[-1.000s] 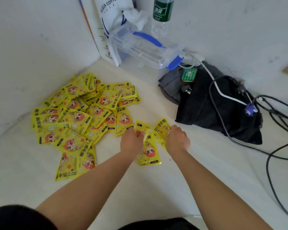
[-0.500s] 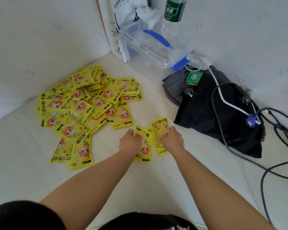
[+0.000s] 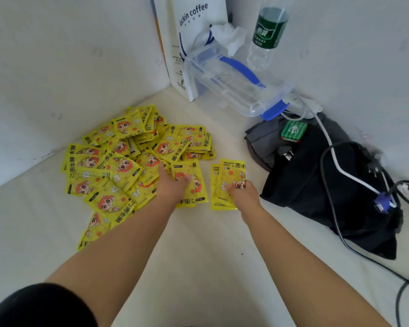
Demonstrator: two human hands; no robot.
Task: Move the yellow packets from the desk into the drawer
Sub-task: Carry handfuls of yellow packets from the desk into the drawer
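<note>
Head view is showing the left hand pressing flat on a pile-edge packet, its long axis pointing away, while the right hand is pinching a small stack just beside it.

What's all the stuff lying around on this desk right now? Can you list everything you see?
yellow packets: a large loose pile, too overlapped to count, yellow, desk left
small packet stack: at least two, yellow, beside the pile, under the right hand
paper bag: one, white, back corner
plastic container: one, clear with blue clips, leaning by the bag
water bottle: one, clear with green label, against the back wall
dark cloth bundle: one, black and grey, desk right
green tin: one, on the bundle
cables: several, white and black, across the bundle
left hand: on the pile's edge
right hand: on the small stack
</note>
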